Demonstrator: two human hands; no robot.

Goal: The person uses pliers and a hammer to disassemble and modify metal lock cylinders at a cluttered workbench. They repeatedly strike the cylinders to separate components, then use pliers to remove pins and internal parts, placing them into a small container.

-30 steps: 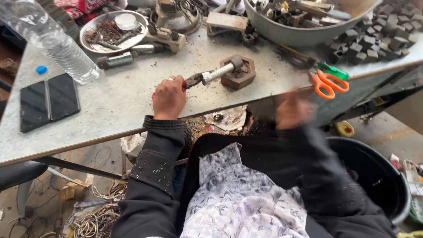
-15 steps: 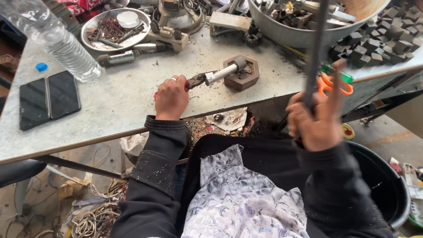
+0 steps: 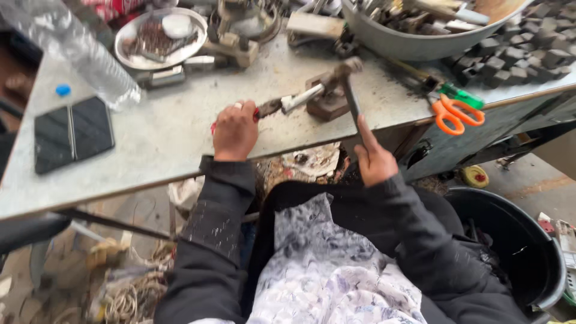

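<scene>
My left hand [image 3: 235, 131] grips the red handles of pliers [image 3: 269, 108] lying on the grey metal table [image 3: 180, 129]. The pliers' jaws clamp a short silver metal rod [image 3: 302, 98] whose end rests on a rusty hexagonal block [image 3: 327, 103]. My right hand [image 3: 373, 157] holds the dark handle of a hammer [image 3: 350, 90]. The blurred hammer head is down on the block, right where the rod ends.
Orange scissors [image 3: 455, 114] lie at the table's right edge. A large metal basin [image 3: 420, 45] of scrap parts stands behind, a small dish [image 3: 159, 36] at back left. A plastic bottle [image 3: 78, 48] and two dark slabs [image 3: 72, 132] lie left. A black bucket [image 3: 522, 240] sits below right.
My right hand raised the hammer, then swung it down onto the block and rod. My left hand kept the pliers in place.
</scene>
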